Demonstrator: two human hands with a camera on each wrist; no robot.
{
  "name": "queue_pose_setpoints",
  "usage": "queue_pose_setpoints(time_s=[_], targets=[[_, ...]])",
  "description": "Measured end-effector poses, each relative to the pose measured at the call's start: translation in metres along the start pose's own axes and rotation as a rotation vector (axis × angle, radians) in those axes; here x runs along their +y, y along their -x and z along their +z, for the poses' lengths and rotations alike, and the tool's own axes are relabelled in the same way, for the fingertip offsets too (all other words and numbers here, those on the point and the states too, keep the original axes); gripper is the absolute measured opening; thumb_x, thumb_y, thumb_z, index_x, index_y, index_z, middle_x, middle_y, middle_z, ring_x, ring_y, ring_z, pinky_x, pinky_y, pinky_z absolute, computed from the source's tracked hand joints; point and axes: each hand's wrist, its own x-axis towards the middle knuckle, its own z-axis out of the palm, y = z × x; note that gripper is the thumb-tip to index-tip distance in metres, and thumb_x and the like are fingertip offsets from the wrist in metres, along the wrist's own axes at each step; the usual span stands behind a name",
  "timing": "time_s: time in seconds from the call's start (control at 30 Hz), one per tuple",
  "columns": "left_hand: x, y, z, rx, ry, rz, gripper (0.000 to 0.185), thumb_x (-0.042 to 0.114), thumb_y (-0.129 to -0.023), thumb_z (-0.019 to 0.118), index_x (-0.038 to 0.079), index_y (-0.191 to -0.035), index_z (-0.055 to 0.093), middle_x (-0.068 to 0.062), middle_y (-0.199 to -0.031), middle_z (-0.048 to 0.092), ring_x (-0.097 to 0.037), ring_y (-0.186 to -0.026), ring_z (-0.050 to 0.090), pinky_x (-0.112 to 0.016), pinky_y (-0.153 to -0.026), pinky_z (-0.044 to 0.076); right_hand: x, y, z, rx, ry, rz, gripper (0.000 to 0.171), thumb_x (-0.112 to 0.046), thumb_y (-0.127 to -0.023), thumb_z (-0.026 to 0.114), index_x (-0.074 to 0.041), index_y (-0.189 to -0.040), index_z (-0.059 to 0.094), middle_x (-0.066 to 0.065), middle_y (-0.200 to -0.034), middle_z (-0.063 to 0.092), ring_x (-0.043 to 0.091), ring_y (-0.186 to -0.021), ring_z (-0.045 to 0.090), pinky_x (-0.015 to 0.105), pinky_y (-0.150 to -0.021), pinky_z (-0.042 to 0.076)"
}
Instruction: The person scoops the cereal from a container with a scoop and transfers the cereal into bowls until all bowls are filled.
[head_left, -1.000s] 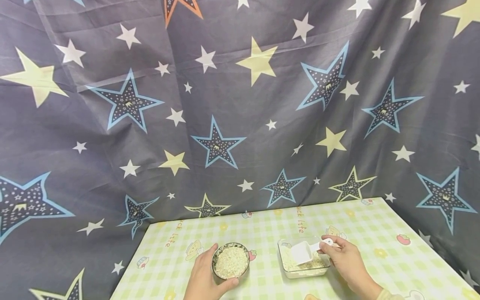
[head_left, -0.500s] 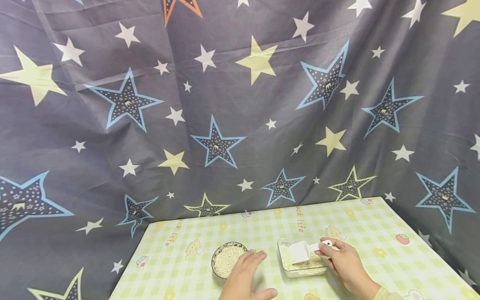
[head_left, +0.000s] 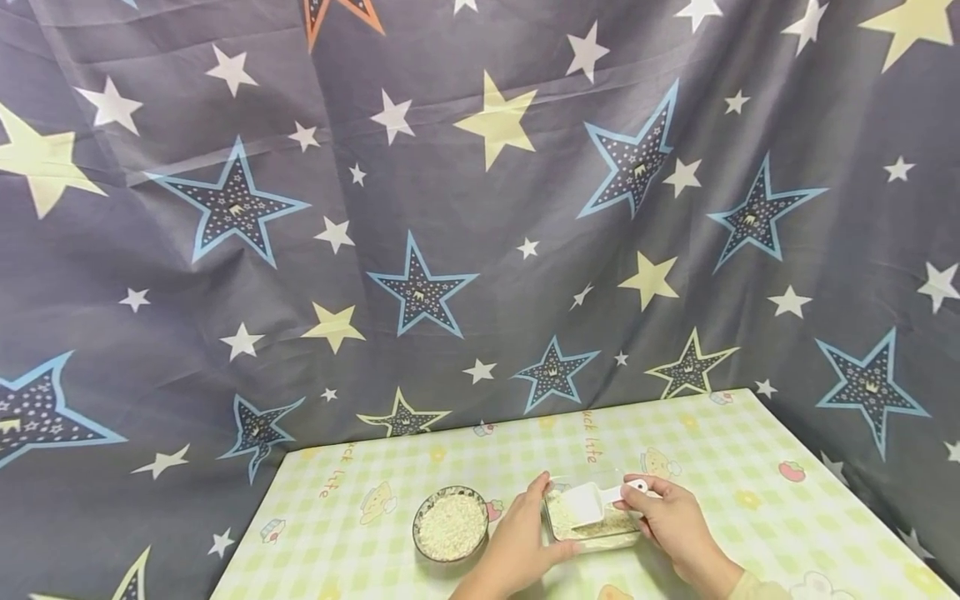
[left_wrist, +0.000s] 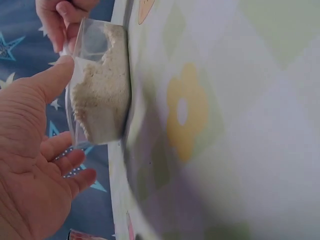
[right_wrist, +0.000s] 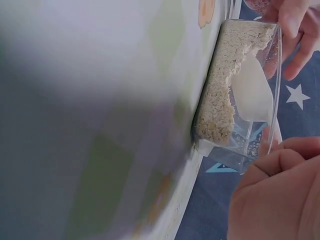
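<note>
Brace the clear container [head_left: 592, 525] of grain, right of the round bowl [head_left: 451, 524], with your left hand [head_left: 521, 546], thumb and loosely spread fingers against its near-left side, while your right hand [head_left: 667, 521] pinches the white scoop [head_left: 588, 502] inside, keeping it low.

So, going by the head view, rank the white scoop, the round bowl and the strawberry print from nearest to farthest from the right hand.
1. White scoop: pinched by the right hand.
2. Round bowl: left, past the clear container.
3. Strawberry print: on the cloth, far right. Close to the bowl's distance; hardly separable.
</note>
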Motion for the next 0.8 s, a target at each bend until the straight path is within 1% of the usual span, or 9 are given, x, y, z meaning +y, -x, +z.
queue_pose_setpoints(time_s=[0.07, 0.2, 0.3, 0.43, 0.53, 0.57, 0.63, 0.73, 0.8], targets=[[0.0, -0.001, -0.001, 0.004, 0.005, -0.002, 0.111, 0.056, -0.086, 0.084, 0.007, -0.168, 0.027, -0.014, -0.162, 0.053, -0.042, -0.143, 0.056, -0.065, -0.109, 0.053, -0.001, 0.0, 0.002, -0.002, 0.0, 0.002, 0.048, -0.022, -0.104, 0.071, 0.002, -0.144, 0.061, 0.004, -0.091, 0.084, 0.003, -0.048, 0.045, 0.017, -0.043, 0.035], [-0.001, -0.002, -0.001, 0.018, 0.006, -0.019, 0.115, 0.057, -0.083, 0.086, 0.006, -0.168, 0.027, -0.023, -0.161, 0.051, -0.044, -0.142, 0.056, -0.066, -0.108, 0.053, 0.0, 0.0, 0.001, -0.011, -0.013, 0.016, 0.05, -0.024, -0.105, 0.07, 0.001, -0.146, 0.059, 0.001, -0.091, 0.083, 0.002, -0.048, 0.044, 0.016, -0.043, 0.034], [-0.001, -0.003, -0.001, 0.031, 0.017, -0.037, 0.119, 0.057, -0.08, 0.089, 0.006, -0.167, 0.028, -0.025, -0.161, 0.05, -0.045, -0.142, 0.055, -0.068, -0.11, 0.051, 0.0, 0.0, -0.003, -0.018, -0.024, 0.031, 0.051, -0.026, -0.105, 0.07, 0.001, -0.147, 0.058, -0.002, -0.091, 0.083, 0.001, -0.05, 0.044, 0.015, -0.044, 0.033], [-0.001, -0.005, -0.001, 0.036, 0.033, -0.064, 0.122, 0.057, -0.078, 0.091, 0.006, -0.168, 0.027, -0.018, -0.165, 0.049, -0.043, -0.146, 0.053, -0.079, -0.117, 0.035, 0.001, -0.001, -0.012, -0.033, -0.073, 0.06, 0.055, -0.028, -0.106, 0.068, 0.002, -0.15, 0.053, -0.005, -0.093, 0.083, 0.0, -0.052, 0.042, 0.015, -0.044, 0.031], [-0.002, -0.007, -0.001, 0.031, 0.035, -0.086, 0.123, 0.059, -0.077, 0.091, 0.008, -0.169, 0.026, -0.013, -0.167, 0.048, -0.042, -0.148, 0.051, -0.087, -0.118, 0.021, 0.003, -0.003, -0.02, -0.074, -0.164, 0.092, 0.058, -0.027, -0.109, 0.062, 0.003, -0.156, 0.046, -0.008, -0.094, 0.082, -0.003, -0.053, 0.041, 0.014, -0.045, 0.032], [-0.002, -0.007, -0.001, 0.03, 0.034, -0.09, 0.124, 0.059, -0.077, 0.091, 0.008, -0.169, 0.026, -0.011, -0.167, 0.048, -0.041, -0.149, 0.05, -0.088, -0.117, 0.018, 0.004, -0.004, -0.022, -0.094, -0.202, 0.103, 0.056, -0.026, -0.111, 0.059, 0.002, -0.157, 0.045, -0.009, -0.095, 0.082, -0.004, -0.054, 0.041, 0.014, -0.046, 0.032], [-0.003, -0.008, -0.002, 0.028, 0.036, -0.097, 0.124, 0.059, -0.076, 0.092, 0.008, -0.169, 0.026, -0.01, -0.167, 0.048, -0.041, -0.149, 0.05, -0.088, -0.117, 0.016, 0.005, -0.006, -0.028, -0.137, -0.283, 0.127, 0.044, -0.025, -0.113, 0.054, -0.005, -0.152, 0.05, -0.01, -0.096, 0.081, -0.005, -0.055, 0.04, 0.013, -0.048, 0.033], [-0.002, -0.007, -0.002, 0.032, 0.042, -0.096, 0.124, 0.059, -0.076, 0.092, 0.009, -0.168, 0.027, -0.009, -0.167, 0.049, -0.041, -0.15, 0.05, -0.089, -0.117, 0.013, 0.008, -0.01, -0.034, -0.191, -0.373, 0.152, 0.025, -0.024, -0.116, 0.047, -0.017, -0.137, 0.058, -0.012, -0.1, 0.079, -0.006, -0.056, 0.039, 0.013, -0.05, 0.033], [-0.003, -0.007, -0.003, 0.032, 0.053, -0.094, 0.123, 0.058, -0.076, 0.092, 0.008, -0.168, 0.027, -0.01, -0.167, 0.049, -0.041, -0.15, 0.049, -0.088, -0.118, 0.013, 0.009, -0.012, -0.036, -0.205, -0.399, 0.161, 0.017, -0.025, -0.116, 0.048, -0.021, -0.129, 0.059, -0.011, -0.101, 0.078, -0.006, -0.057, 0.039, 0.013, -0.05, 0.033]])
